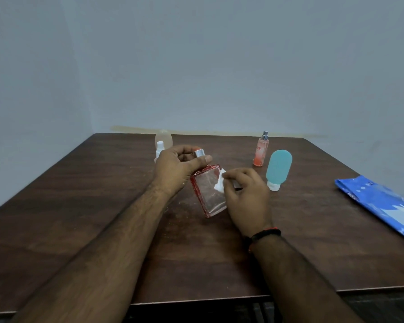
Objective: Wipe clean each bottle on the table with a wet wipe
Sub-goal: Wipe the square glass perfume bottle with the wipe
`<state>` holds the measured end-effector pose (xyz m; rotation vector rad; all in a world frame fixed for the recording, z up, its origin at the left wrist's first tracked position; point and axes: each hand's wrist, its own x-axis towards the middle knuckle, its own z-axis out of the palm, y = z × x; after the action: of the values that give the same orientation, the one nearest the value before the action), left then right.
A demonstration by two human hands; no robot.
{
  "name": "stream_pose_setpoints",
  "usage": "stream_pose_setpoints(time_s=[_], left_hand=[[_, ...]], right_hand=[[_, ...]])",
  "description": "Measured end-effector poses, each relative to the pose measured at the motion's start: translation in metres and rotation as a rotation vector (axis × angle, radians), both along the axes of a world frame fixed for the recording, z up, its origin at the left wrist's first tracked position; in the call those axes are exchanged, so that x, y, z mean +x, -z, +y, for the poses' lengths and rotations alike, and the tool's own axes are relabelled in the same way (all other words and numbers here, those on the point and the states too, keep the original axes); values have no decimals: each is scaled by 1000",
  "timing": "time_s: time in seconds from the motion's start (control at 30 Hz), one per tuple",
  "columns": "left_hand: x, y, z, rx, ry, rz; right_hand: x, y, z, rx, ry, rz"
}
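Note:
My left hand grips the neck of a square clear glass bottle with red edges and a silver cap, held tilted above the middle of the dark wooden table. My right hand pinches a folded white wet wipe and presses it against the bottle's right side. A slim orange spray bottle stands at the back right. A teal squeeze bottle stands on its white cap beside it. Behind my left hand are a small white bottle and a pale peach squeeze bottle, partly hidden.
A blue pack of wet wipes lies flat near the table's right edge. A pale wall rises right behind the far edge, and the near edge runs under my forearms.

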<state>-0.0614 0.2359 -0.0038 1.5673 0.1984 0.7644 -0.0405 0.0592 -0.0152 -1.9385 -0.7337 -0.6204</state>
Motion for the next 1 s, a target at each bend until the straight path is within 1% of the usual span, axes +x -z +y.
stream_pose_setpoints(time_s=[0.1,0.23,0.3,0.37,0.47,0.53,0.57,0.63,0.73,0.8,0.83,0.9,1.0], left_hand=[[0,2,1,-23,-20,-4],[1,4,3,-70,-22,0],[0,5,3,-75,-16,3],[-1,4,4,-72,-10,3],[-3,4,4,-81,-16,4],[-3,3,4,-70,-24,8],[-3,3,3,-62,-26,6],[-3,2,2,-45,-32,0],[-4,2,0,-57,-40,1],[-6,1,1,-73,-40,12],[-6,1,1,-71,-38,16],[-7,0,1,-70,-21,10],[-7,-1,1,-77,-10,-4]], right_hand=[[-9,0,2,-88,-122,-72],[-20,2,1,-263,-273,-250],[-23,3,0,-292,-305,-292],[-22,4,0,-226,-257,-254],[-14,3,-3,-80,-68,-72],[-8,2,-6,-65,14,39],[-8,2,-7,-62,11,53],[-14,1,-6,-86,-63,-13],[-27,1,-2,-233,-281,-150],[-34,2,2,-332,-391,-170],[-35,2,2,-348,-404,-173],[-32,3,1,-315,-340,-165],[-21,3,-7,-139,-135,-52]])
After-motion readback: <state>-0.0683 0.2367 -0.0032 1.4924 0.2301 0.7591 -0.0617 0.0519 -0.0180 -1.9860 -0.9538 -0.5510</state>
